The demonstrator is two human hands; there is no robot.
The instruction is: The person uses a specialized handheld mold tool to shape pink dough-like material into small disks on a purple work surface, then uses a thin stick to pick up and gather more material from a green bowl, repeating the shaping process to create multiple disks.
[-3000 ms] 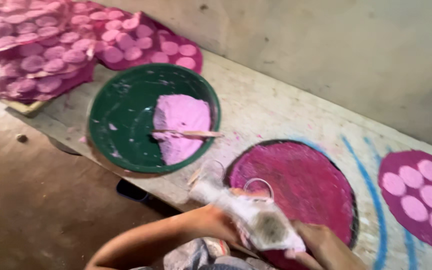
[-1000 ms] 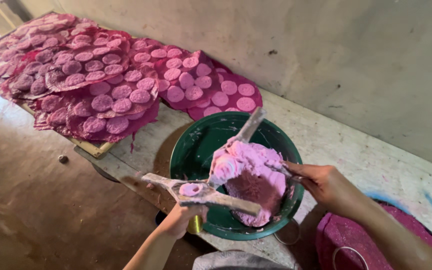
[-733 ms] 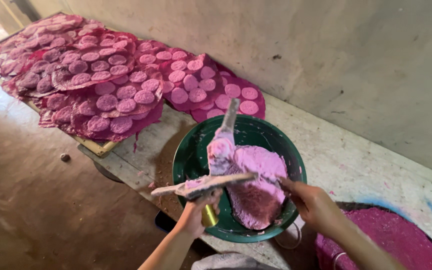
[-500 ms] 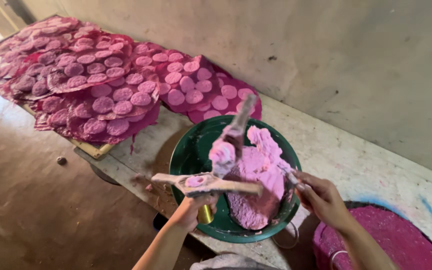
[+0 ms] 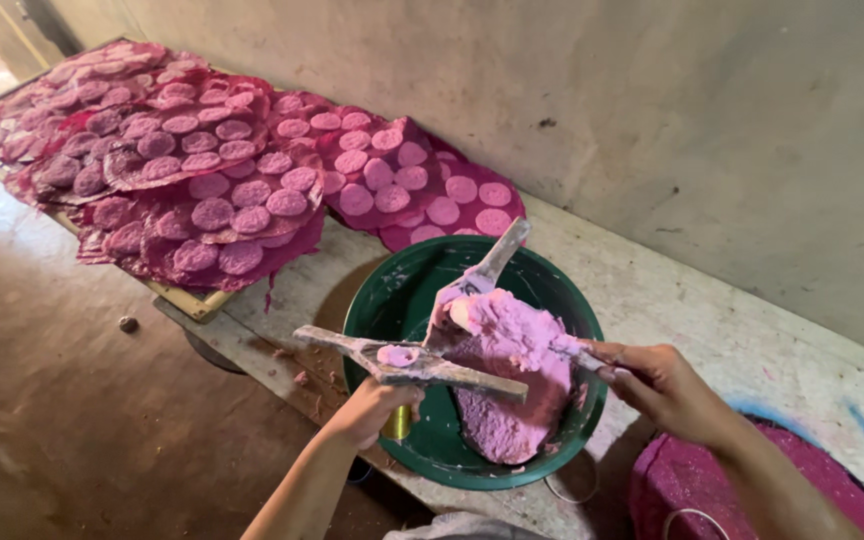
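A bare plastered wall (image 5: pixel 712 120) closes the top and right of the frame; below it a pale, stained table (image 5: pixel 712 320) runs diagonally from upper left to lower right. At upper left lie overlapping magenta sheets (image 5: pixel 202 190) covered with rows of pink discs. A green basin (image 5: pixel 392 300) sits at centre, holding a mound of pink paste (image 5: pixel 512 380).

My left hand (image 5: pixel 367 408), at lower centre, is clenched round the stem of a wooden mould (image 5: pixel 402 362) whose long axis runs nearly level, left to right, across the basin's near side; its round cavity carries a dab of paste. My right hand (image 5: pixel 667 385), at centre right, grips the end of a flat scraper (image 5: pixel 482 280) whose blade rises up and leftward over the mound. The scraper's loaded lower edge lies just right of and above the mould's cavity, near but apart. The right hand is the nearer to the paste.

Against half a second ago, the scraper leans lower and the mould sits much as it did.
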